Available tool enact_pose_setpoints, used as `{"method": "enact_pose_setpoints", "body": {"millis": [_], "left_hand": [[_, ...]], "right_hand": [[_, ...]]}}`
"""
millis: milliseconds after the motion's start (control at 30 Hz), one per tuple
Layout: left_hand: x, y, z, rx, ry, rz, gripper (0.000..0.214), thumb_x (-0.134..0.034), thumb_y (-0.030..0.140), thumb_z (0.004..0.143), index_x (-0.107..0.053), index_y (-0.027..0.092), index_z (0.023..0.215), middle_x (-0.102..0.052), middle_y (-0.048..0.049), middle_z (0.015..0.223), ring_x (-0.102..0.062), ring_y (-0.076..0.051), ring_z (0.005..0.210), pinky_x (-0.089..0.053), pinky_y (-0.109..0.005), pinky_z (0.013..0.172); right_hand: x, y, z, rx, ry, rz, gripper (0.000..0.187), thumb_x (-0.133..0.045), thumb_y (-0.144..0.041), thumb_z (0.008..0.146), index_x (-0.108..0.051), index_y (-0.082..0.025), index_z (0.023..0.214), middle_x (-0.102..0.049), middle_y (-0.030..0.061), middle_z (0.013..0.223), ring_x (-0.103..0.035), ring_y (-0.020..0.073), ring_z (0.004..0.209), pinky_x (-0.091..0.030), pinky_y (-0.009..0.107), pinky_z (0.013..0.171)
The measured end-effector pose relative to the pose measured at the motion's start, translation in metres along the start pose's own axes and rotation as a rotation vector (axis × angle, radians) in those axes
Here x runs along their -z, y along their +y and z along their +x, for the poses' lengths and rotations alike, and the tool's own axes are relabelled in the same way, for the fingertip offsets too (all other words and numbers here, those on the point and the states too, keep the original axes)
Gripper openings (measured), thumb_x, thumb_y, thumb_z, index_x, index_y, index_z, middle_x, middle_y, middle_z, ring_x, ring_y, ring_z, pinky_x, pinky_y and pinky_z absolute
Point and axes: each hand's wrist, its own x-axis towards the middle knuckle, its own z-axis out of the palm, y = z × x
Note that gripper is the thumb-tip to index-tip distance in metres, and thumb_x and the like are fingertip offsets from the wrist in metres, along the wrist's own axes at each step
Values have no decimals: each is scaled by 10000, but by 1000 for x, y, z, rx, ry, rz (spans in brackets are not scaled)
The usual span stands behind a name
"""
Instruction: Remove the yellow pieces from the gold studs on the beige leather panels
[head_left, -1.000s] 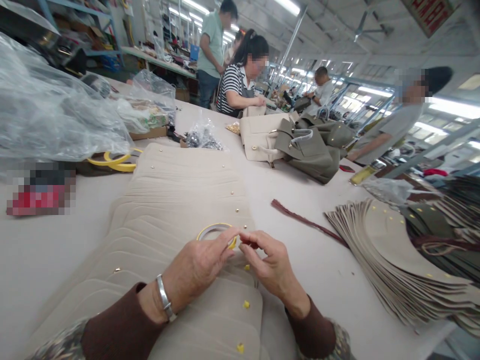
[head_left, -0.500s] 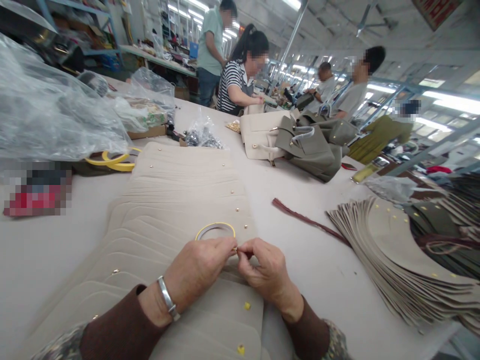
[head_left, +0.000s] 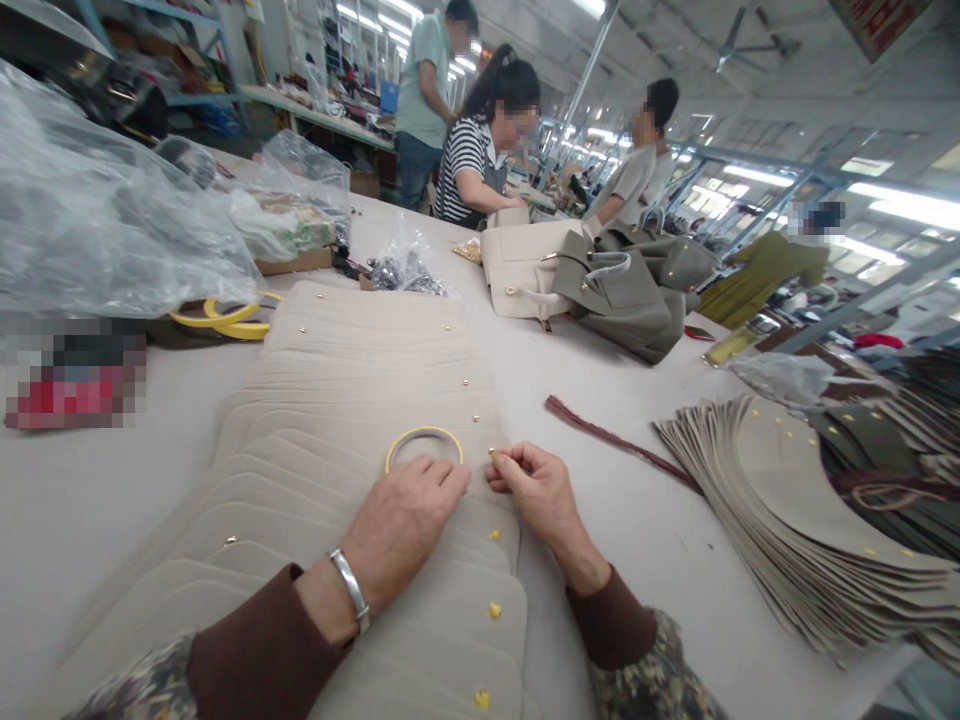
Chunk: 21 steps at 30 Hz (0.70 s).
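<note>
Several beige leather-like panels (head_left: 352, 380) lie fanned in overlapping rows before me, with small brass studs (head_left: 466, 383) along the edges. My left hand (head_left: 409, 515) rests over them, closed on a narrow roll of tape (head_left: 424, 433) with a yellow rim; its fingertips are partly hidden. To its right, my right hand (head_left: 536, 490) is closed in a pinch, thumb and forefinger at one brass stud (head_left: 492, 453) on a panel's right edge. Yellow tape pieces (head_left: 495, 610) cover the studs on several nearer panels.
Yellow tape rolls (head_left: 236, 318) lie at left beside plastic bags (head_left: 112, 210). Beige and dark green handbags (head_left: 622, 300) sit at the back. A brown cord (head_left: 615, 440) and a stack of panels (head_left: 795, 510) are on the right. A co-worker in stripes (head_left: 472, 165) works across the table.
My hands have parted: the right has moved up to a stud, the left slightly back with the tape roll. Another taped stud shows between them. A person behind has moved left.
</note>
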Motion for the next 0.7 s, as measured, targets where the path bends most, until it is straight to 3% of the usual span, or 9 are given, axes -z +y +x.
{"method": "enact_pose_setpoints", "body": {"millis": [133, 233, 333, 500, 700], "left_hand": [[4, -7, 6, 28, -128, 50, 124, -461, 101, 910, -543, 186, 871, -616, -38, 872, -522, -200, 818, -422, -335, 737], [4, -7, 4, 23, -158, 34, 152, -428, 93, 916, -544, 183, 875, -614, -42, 869, -512, -206, 797, -412, -349, 725], [3, -5, -1, 5, -172, 13, 163, -408, 101, 924, -541, 185, 881, -615, -41, 869, -512, -208, 784, -407, -354, 714], [3, -5, -2, 2, -176, 17, 146, -426, 91, 905, -534, 186, 876, -615, -39, 858, -515, -204, 786, -398, -347, 709], [4, -5, -3, 3, -181, 14, 154, -426, 79, 895, -534, 189, 893, -619, -44, 870, -516, -210, 788, -409, -351, 715]], "right_hand": [[-5, -1, 12, 73, 26, 0, 284, -685, -427, 756, -665, -144, 769, -706, 47, 676, -657, 149, 609, -572, 285, 626], [0, -6, 17, 21, -3, 65, 313, -714, -450, 719, -665, -143, 756, -705, 41, 676, -654, 141, 606, -570, 284, 634], [15, -10, 8, -50, -98, 63, 323, -718, -459, 713, -652, -143, 715, -686, 26, 640, -620, 114, 548, -542, 251, 589], [36, -12, -26, -221, -331, -155, 273, -678, -407, 754, -617, -154, 669, -590, -27, 506, -488, 80, 416, -413, 189, 425], [32, -8, -44, 2, -326, -446, 223, -571, -292, 854, -657, -162, 694, -590, -29, 542, -485, 97, 487, -355, 197, 455]]}}
